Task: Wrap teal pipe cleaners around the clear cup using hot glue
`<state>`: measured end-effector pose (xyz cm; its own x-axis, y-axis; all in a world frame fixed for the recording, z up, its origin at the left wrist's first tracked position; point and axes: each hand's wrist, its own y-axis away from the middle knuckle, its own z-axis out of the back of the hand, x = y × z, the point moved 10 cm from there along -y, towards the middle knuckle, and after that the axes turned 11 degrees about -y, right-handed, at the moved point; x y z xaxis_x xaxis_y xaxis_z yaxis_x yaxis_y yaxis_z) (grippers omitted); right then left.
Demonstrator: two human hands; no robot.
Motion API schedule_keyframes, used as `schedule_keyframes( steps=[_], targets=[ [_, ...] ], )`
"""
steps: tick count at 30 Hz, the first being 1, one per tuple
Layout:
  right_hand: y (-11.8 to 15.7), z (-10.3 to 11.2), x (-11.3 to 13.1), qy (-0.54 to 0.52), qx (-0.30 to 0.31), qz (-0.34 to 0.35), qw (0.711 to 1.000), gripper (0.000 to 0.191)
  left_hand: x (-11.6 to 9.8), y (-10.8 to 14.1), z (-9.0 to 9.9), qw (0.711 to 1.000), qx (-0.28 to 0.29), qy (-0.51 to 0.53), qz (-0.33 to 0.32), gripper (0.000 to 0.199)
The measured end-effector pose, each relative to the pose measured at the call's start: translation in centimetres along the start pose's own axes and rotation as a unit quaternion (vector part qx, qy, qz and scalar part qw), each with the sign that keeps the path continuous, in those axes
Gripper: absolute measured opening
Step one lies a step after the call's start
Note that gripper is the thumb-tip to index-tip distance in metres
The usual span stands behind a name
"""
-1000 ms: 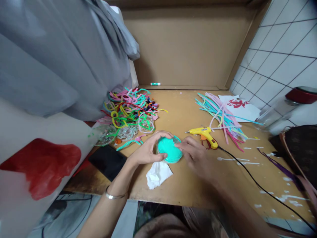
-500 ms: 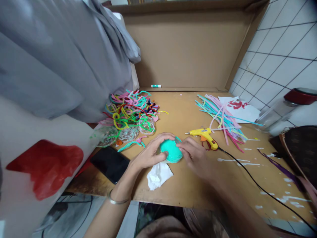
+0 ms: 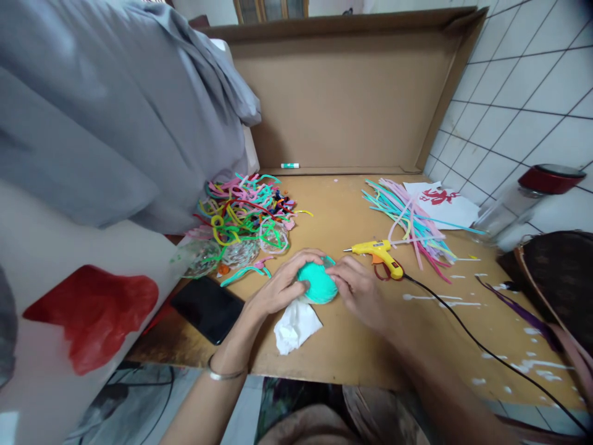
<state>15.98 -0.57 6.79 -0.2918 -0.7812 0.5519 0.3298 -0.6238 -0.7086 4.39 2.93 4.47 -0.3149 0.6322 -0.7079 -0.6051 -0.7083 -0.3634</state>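
Observation:
A round turquoise fuzzy-looking ball, with a small clear patch near its top right, is between my hands above the table. My left hand is curved around its left side, thumb on the near face and fingers over the top. At its right edge, the fingertips of my right hand are pinched together against the surface; whether a strand is between them is hidden. Just below the ball lies a crumpled white tissue. A yellow glue gun rests right of my hands, nozzle pointing left.
Left stands a heap of colourful pipe cleaners beside clear plastic pieces. A black phone lies nearer me. On the right are straight pipe cleaners, a red-lidded bottle, a brown bag and the glue gun's cord.
The view has tilted up slightly and shifted. Both hands stay on the turquoise ball, with the right fingertips moved only a little along its upper right edge.

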Motion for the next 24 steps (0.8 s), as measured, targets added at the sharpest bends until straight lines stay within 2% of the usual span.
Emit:
schedule_keyframes(
  steps=[7, 13, 18, 24],
  targets=[
    [0.0, 0.0, 0.0, 0.010, 0.000, 0.000, 1.000, 0.025, 0.0, -0.4, -0.2, 0.998, -0.023, -0.062, -0.020, 0.071],
    [0.0, -0.1, 0.0, 0.015, 0.004, -0.002, 1.000, 0.023, -0.2, -0.4, -0.2, 0.997, -0.035, -0.070, -0.026, 0.061],
    [-0.1, 0.0, -0.4, -0.002, -0.003, -0.031, 1.000, 0.019, 0.3, -0.5, 0.2, 0.998, -0.032, -0.047, -0.012, 0.055],
    [-0.1, 0.2, -1.1, -0.018, 0.001, -0.049, 0.999, 0.014, 1.3, -0.6, 0.7, 0.999, -0.040, -0.009, -0.013, 0.058]
  ],
)
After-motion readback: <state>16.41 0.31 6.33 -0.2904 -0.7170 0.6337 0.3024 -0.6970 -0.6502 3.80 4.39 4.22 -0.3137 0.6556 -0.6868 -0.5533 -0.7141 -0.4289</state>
